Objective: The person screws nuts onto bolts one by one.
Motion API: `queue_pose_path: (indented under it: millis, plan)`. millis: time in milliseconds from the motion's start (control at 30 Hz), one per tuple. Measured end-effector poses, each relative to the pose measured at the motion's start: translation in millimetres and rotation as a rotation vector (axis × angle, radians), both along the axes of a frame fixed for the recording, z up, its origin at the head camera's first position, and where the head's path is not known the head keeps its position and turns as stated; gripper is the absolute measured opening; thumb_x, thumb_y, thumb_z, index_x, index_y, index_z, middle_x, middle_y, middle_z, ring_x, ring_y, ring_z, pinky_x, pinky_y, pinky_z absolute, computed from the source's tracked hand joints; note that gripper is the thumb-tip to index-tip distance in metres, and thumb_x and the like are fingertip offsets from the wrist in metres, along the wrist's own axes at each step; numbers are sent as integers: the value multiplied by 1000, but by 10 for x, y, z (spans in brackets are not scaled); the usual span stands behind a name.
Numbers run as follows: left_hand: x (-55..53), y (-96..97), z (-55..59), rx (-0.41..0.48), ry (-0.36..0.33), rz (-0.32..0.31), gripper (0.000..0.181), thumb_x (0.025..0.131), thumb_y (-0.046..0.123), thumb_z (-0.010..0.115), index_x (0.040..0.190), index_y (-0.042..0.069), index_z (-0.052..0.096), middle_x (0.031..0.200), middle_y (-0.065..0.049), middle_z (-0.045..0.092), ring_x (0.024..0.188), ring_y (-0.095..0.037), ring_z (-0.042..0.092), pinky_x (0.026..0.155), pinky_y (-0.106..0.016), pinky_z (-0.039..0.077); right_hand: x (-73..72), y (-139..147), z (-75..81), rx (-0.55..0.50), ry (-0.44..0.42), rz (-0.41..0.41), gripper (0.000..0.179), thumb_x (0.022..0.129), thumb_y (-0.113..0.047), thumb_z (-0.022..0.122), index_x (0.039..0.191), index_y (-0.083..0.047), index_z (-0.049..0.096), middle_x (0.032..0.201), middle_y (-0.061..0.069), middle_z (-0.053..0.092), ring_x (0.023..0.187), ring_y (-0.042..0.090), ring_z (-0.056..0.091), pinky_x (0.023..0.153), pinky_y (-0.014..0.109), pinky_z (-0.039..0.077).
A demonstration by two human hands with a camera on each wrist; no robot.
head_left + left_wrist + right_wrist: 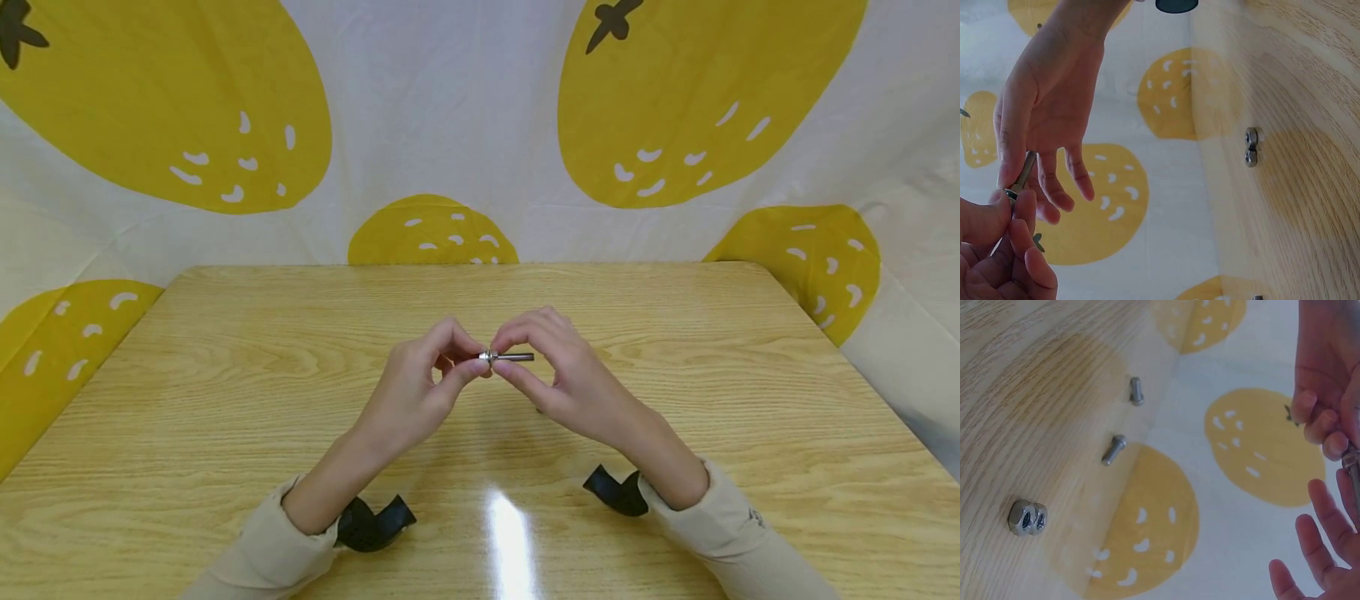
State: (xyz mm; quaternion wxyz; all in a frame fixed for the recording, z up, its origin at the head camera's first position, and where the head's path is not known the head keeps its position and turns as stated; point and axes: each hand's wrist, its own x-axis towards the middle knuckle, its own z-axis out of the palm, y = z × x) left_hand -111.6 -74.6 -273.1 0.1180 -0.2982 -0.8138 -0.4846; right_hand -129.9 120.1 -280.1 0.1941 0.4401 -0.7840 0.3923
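A metal bolt (517, 357) is held level between both hands, its bare threaded shank (1026, 169) pointing toward the right hand's side. My left hand (411, 385) pinches one end of it between thumb and fingertips. The thumb and index finger of my right hand (562, 371) close around a nut (1350, 459) on the bolt, fingertips right beside those of the left hand. In the right wrist view the right hand's other fingers are spread apart. The bolt's held end is mostly hidden by the left fingers.
Two hex nuts (1021, 517) lie together on the wooden table (300, 317). A loose bolt (1114, 450) and another bolt (1137, 392) lie near them. Black wrist mounts (375, 525) hang below the sleeves. A lemon-patterned cloth (450, 125) stands behind the table.
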Motion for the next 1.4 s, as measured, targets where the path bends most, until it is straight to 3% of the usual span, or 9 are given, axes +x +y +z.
queue_pose_path:
  millis: [100, 233, 333, 467, 700, 1000, 1167, 1300, 1400]
  plan:
    - [3, 3, 1, 5, -1, -2, 10, 85, 6, 65, 91, 5, 58, 82, -2, 69, 66, -7, 57, 59, -21, 48, 9, -4, 4, 27, -30, -21, 5, 92, -12, 58, 95, -9, 61, 100, -1, 61, 99, 16, 49, 85, 32, 41]
    - [4, 10, 0, 8, -8, -7, 10, 84, 6, 66, 91, 5, 58, 81, -1, 69, 64, -7, 55, 58, -22, 47, 33, 2, 18, 73, -91, -72, 16, 96, -17, 51, 89, -11, 63, 100, -2, 61, 99, 14, 48, 84, 33, 39]
    - [3, 10, -3, 3, -8, 0, 9, 85, 6, 65, 91, 5, 58, 81, -1, 68, 64, -8, 54, 57, -22, 46, 47, 10, 28, 86, -123, -87, 14, 96, -22, 52, 96, -12, 63, 104, -3, 61, 102, 14, 47, 85, 34, 40]
    - [-1, 5, -4, 1, 1, 11, 8, 86, 6, 64, 92, 4, 59, 82, -2, 68, 64, -8, 53, 58, -21, 46, 50, 8, 37, 76, -99, -64, 22, 89, -20, 64, 108, -11, 58, 108, -2, 59, 106, 15, 48, 88, 35, 41]
    - [-5, 0, -6, 12, -4, 3, 9, 85, 6, 65, 91, 5, 58, 81, -2, 68, 63, -8, 54, 56, -22, 46, 28, -6, 24, 49, -26, -22, 25, 83, -4, 67, 106, -8, 57, 106, 0, 60, 103, 16, 48, 88, 32, 41]
    - [0, 0, -2, 16, -7, -2, 9, 85, 7, 65, 91, 5, 58, 81, -1, 69, 63, -7, 55, 56, -21, 45, 22, -3, 12, 65, -53, -25, 7, 94, -15, 56, 98, -10, 60, 103, -1, 60, 102, 15, 48, 86, 33, 41]
    - [6, 10, -2, 20, -7, -14, 9, 85, 6, 65, 91, 5, 58, 81, -1, 69, 63, -7, 54, 56, -21, 45, 34, 16, 22, 90, -101, -69, 23, 98, -26, 47, 92, -12, 64, 104, -3, 60, 103, 15, 47, 85, 33, 40]
    - [1, 8, -11, 20, 4, -5, 8, 86, 6, 64, 92, 5, 59, 82, -2, 68, 63, -9, 54, 57, -21, 45, 41, 21, 33, 81, -101, -70, 19, 93, -27, 57, 105, -13, 61, 108, -3, 60, 106, 14, 48, 88, 36, 41]
    - [-3, 4, -14, 23, 8, 1, 9, 86, 6, 64, 92, 4, 59, 82, -2, 68, 64, -10, 54, 57, -21, 45, 34, 10, 35, 53, -60, -42, 26, 86, -17, 67, 110, -11, 58, 109, -1, 59, 107, 15, 49, 90, 35, 42]
